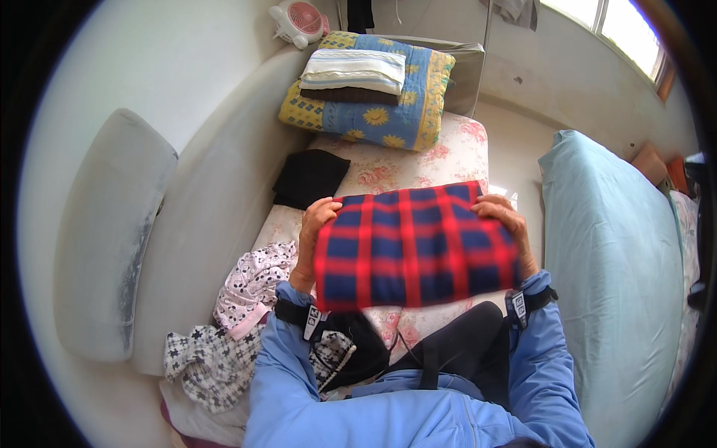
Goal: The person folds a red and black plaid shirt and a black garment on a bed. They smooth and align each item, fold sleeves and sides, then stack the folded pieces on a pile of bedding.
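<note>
A folded red and navy plaid cloth (418,243) is held up in front of me above the bed, its lower edge slightly blurred. My left hand (315,228) grips its upper left corner, fingers curled over the edge. At the upper right my right hand (511,222) is closed on the same cloth. Just beyond my left hand lies a folded black garment (311,178) on the floral bed sheet (454,153). Whether the plaid piece is a shirt or a blanket, I cannot tell.
Farther back, a blue and yellow sunflower quilt (373,116) bears a folded white knit (355,71) over a dark one. Pink printed clothing (258,284) and a black-and-white patterned garment (209,367) lie at left. A pale blue covered bed (612,284) stands right; a fan (302,21) is at the back.
</note>
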Demonstrator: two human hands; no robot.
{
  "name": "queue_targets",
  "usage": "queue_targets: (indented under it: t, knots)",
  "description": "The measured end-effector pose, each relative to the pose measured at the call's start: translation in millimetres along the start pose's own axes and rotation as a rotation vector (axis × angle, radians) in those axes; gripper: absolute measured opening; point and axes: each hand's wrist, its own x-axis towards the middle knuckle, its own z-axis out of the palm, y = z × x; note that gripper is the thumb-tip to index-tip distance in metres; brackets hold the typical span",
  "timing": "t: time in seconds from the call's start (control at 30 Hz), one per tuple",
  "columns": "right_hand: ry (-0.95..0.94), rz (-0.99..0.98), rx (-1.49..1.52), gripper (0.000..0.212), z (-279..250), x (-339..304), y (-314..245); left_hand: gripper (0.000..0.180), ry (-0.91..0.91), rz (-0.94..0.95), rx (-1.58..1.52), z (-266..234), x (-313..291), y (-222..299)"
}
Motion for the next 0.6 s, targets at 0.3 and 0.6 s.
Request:
queue_targets:
  t: [0.3,0.6]
  knots:
    - [0.005,-0.217,-0.237,0.019,23.8,-17.8,-8.1,0.026,0.034,0.167,0.272,2.3,-24.9,3.2]
    - [-0.047,-0.078,-0.388,0.022,60.7,-51.9,76.5,0.038,-0.252,0.009,0.372,35.0,-74.8,-55.3]
